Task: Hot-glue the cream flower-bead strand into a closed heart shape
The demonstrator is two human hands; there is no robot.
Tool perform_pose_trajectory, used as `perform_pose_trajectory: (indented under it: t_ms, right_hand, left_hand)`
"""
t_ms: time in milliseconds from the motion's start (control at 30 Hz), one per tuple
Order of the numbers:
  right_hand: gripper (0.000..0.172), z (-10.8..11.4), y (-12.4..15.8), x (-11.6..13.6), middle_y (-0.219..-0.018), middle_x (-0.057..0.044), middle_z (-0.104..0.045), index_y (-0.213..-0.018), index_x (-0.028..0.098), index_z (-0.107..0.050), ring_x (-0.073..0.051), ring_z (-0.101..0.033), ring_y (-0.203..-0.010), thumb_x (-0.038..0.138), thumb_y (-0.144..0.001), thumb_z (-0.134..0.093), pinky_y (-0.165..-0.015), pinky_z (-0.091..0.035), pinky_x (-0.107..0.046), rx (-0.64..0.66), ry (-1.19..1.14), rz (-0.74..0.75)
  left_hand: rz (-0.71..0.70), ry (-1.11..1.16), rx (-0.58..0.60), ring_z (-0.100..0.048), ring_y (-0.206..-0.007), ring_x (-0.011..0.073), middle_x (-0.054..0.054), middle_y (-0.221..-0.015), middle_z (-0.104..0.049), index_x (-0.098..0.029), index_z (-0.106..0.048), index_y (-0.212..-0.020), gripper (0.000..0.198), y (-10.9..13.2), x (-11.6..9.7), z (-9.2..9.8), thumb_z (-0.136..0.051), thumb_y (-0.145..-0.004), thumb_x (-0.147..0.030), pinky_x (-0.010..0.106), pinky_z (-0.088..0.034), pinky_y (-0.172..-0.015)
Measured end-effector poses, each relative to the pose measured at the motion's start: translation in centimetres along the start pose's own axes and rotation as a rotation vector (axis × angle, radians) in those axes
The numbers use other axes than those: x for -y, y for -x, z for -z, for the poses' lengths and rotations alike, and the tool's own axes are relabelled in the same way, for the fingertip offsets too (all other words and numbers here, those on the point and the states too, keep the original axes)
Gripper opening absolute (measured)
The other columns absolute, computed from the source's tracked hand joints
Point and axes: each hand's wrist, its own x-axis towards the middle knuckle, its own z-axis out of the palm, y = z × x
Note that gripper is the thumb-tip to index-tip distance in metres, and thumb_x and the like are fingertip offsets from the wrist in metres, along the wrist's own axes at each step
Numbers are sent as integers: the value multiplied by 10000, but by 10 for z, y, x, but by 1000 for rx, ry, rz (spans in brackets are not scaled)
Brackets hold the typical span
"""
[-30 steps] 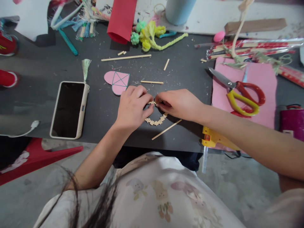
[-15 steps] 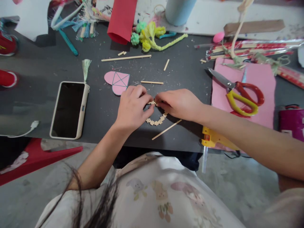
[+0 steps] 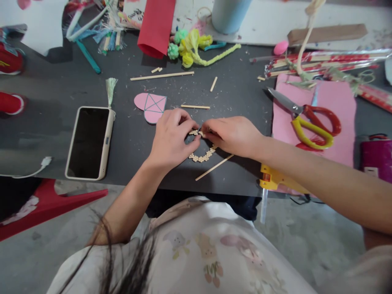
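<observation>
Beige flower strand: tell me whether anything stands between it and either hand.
Nothing visible: the left hand and right hand both have fingertips at the beige flower strand; a wooden stick lies nearer the body.

White shirt [image 3: 190,261] with cartoon-animal print [image 3: 206,246]

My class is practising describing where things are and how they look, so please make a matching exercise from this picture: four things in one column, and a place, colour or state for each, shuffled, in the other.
Column one
1. scissors
2. heart
3. chain
4. phone

Column two
A. pink, marked with crossing lines
B. face up, unlit
C. mostly on the pink sheet
D. held by the left hand and the right hand

Right pairs
1-C
2-A
3-D
4-B
</observation>
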Motion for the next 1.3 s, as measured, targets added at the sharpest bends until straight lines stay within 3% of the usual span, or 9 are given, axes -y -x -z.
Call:
perform_pose_trajectory:
  t_ms: [667,1300]
  right_hand:
    - [217,-7,2,-2,-878,-41,-742,-1031,182,-652,-170,-645,-736,294,-970,-477,-598,-282,-286,-61,-64,-3]
    - [254,-2,1,0,-890,-57,-742,-1036,175,-648,-187,-647,-729,308,-981,-440,-595,-260,-294,-6,-54,-7]
  left_hand:
    - [-61,40,-65,-582,-1130,263,55,-1163,-663,-230,-717,-829,95,-1,1,1,-647,-894,-235,464,-456,-989]
    - [-21,-24,35,-554,-1197,296,31,-1264,-644,-265,-690,-824,52,-3,-3,9,-668,-870,-267,531,-424,-1003]
